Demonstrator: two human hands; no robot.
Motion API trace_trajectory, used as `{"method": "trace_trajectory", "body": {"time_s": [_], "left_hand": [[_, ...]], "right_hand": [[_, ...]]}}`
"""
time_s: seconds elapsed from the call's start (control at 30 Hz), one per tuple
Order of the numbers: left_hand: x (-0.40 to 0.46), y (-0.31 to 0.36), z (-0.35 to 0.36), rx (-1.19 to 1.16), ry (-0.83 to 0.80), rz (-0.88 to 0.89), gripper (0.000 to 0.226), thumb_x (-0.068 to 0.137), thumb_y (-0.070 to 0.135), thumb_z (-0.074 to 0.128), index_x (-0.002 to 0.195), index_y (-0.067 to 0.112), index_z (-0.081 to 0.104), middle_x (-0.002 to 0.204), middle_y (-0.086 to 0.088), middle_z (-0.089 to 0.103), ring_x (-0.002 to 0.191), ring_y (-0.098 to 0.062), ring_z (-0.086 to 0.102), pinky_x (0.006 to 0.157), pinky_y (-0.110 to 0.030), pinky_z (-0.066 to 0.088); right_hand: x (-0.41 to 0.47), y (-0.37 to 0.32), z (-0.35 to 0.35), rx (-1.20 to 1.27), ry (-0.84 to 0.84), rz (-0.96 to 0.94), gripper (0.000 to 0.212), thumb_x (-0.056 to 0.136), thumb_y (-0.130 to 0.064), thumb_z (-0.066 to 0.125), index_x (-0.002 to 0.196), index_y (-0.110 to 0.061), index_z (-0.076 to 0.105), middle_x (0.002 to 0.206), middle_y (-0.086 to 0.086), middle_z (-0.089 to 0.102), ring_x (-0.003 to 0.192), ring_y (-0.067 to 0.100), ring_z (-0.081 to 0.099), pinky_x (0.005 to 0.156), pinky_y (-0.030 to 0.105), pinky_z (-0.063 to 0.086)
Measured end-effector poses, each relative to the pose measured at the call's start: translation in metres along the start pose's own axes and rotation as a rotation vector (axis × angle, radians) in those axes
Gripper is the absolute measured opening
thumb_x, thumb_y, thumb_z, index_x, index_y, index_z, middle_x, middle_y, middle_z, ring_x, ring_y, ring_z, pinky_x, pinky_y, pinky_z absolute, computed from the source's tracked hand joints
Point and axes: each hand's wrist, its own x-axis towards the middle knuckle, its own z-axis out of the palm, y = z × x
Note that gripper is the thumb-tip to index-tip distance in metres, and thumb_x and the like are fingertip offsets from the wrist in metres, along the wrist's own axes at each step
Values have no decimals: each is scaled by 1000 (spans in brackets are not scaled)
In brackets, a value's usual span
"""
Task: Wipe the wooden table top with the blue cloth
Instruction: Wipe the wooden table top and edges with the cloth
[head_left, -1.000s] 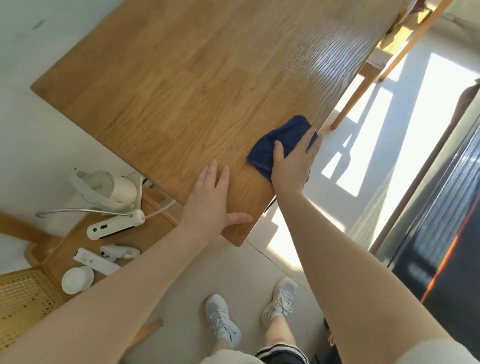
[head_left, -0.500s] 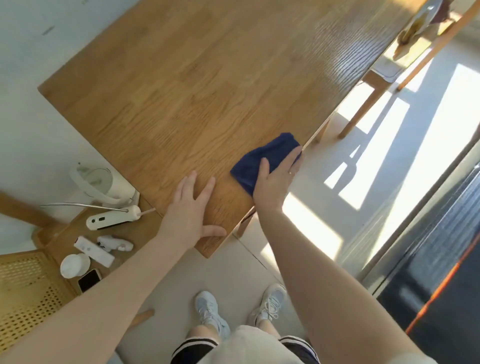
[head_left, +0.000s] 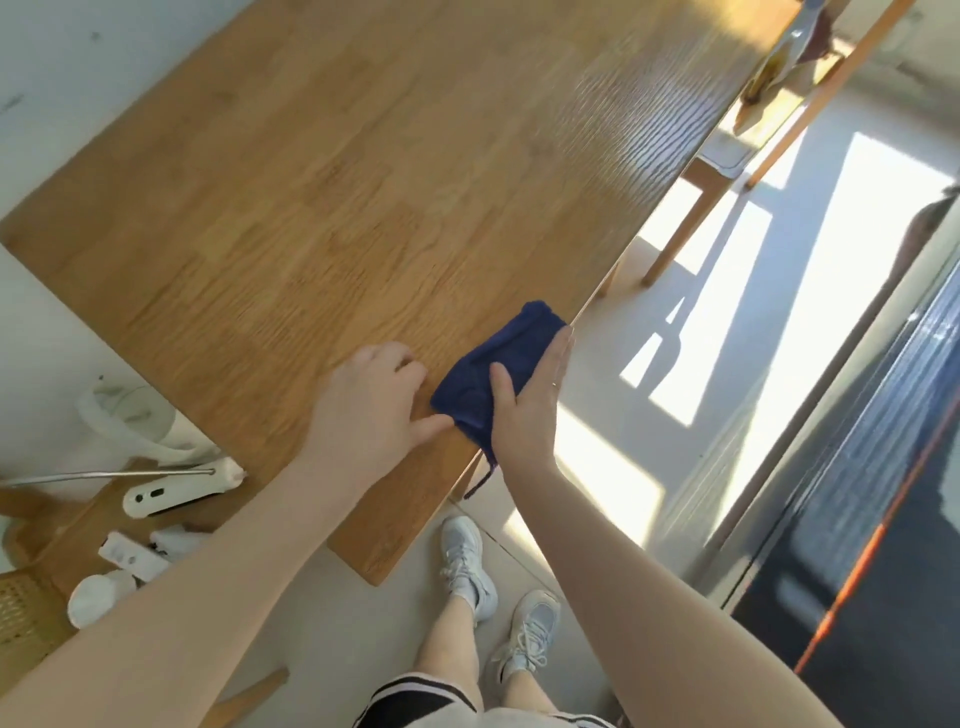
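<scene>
Head view, looking down. Wooden table top (head_left: 363, 208) fills the upper left and centre of the frame; its right edge runs diagonally from upper right toward lower centre.

Blue cloth (head_left: 501, 358) lies bunched on the table top at centre frame, right against that right edge; a thin loose end hangs over the edge below the wrist.

Right hand (head_left: 524, 410) rests on the cloth from the lower right: fingers straight, laid flat along the cloth's right side by the table edge, thumb extended across the cloth's middle. Hand pressing, not clenched.

Left hand (head_left: 371, 410) sits on the table top just left of the cloth. Fingers curled under, holding nothing visible; thumb tip touches the cloth's lower left corner.

Lower left of frame: white appliances (head_left: 176, 488) on a low wooden surface
</scene>
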Motion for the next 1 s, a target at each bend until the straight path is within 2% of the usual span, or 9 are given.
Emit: {"method": "trace_trajectory", "body": {"time_s": [0.03,0.1,0.17,0.23,0.37,0.47,0.63,0.83,1.0], "left_hand": [[13,2,-5,-20,31,28,48,78,48,65,109,11,65,119,-3,55,110,-23,48,83,-34,43],[44,6,-12,-73,35,86,52,80,45,65,121,13,58,126,-2,50,115,-21,45,89,-33,41],[78,9,-19,-74,-15,150,73,79,49,65,139,16,39,144,-3,35,130,-21,34,102,-34,32],[112,11,-27,12,-92,193,96,74,55,66,148,17,18,156,-4,11,141,-23,16,112,-37,21],[156,12,-26,214,-184,315,117,68,61,66,149,16,-5,157,-8,-14,145,-24,-4,117,-37,4],[168,6,-19,193,-288,356,115,69,63,64,149,19,-4,157,-6,-15,145,-22,-7,117,-37,0],[172,2,-13,120,-301,349,117,65,63,68,150,22,-1,157,-2,-13,145,-20,-8,118,-37,1],[173,8,-17,167,-326,342,115,69,63,64,149,22,-8,157,-2,-17,144,-22,-11,116,-37,0],[174,11,-19,182,-318,341,117,66,63,66,149,22,-5,157,-2,-15,145,-23,-9,116,-36,0]], "right_hand": [[13,-3,-4,23,11,-3,73,97,-23,45,147,-28,-9,158,-7,-4,141,6,9,109,22,16],[52,-8,-13,40,67,10,73,98,-23,44,148,-25,-9,158,-5,-2,141,8,9,111,23,14],[91,-14,-21,38,160,22,73,96,-26,43,148,-25,-9,158,-2,3,143,16,12,116,38,19],[116,-22,-27,31,221,19,73,95,-26,42,148,-23,-8,157,0,6,143,19,15,115,44,21],[98,-22,-21,-35,226,24,72,97,-24,43,149,-21,-6,158,-1,4,143,16,12,117,36,16],[69,-17,-10,-125,181,17,72,98,-22,42,148,-20,-9,158,-3,-5,144,10,3,114,24,7],[119,-23,-25,-86,245,26,74,96,-29,45,148,-25,-8,158,-3,6,143,17,15,116,42,20],[176,-47,-44,-125,313,115,74,95,-34,43,149,-26,-8,157,-2,12,139,23,26,109,39,29],[118,-30,-31,-212,183,24,75,97,-29,45,148,-21,-10,158,-4,-10,143,11,2,113,27,8]]}}
